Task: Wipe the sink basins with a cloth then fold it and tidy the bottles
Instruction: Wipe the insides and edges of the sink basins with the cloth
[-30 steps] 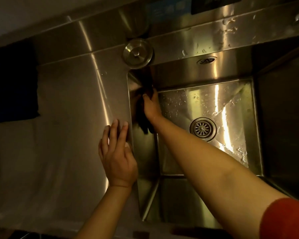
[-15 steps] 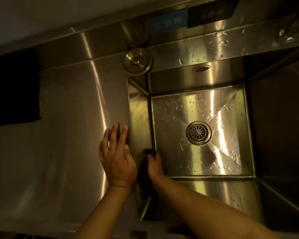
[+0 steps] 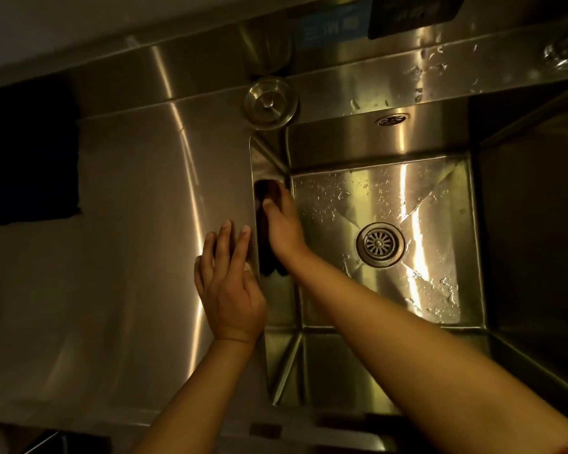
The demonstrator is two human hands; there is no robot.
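A steel sink basin (image 3: pixel 384 139) fills the middle, its floor wet with droplets around a round drain (image 3: pixel 379 245). My right hand (image 3: pixel 282 229) presses a dark cloth (image 3: pixel 267 257) flat against the basin's left inner wall, about halfway along it. Most of the cloth is hidden under the hand. My left hand (image 3: pixel 228 286) lies flat with fingers spread on the steel counter (image 3: pixel 128 257), right at the basin's left rim. No bottles are in view.
A round metal drain lid (image 3: pixel 270 103) sits on the ledge behind the basin's left corner. A dark cloth or mat (image 3: pixel 30 152) lies at the counter's far left. A second, darker basin (image 3: pixel 538 224) adjoins on the right. The wet back ledge (image 3: pixel 440 70) carries water drops.
My right hand with the cloth slid from the far end of the left wall down to the near end, then back up to the middle. The left hand stayed put.
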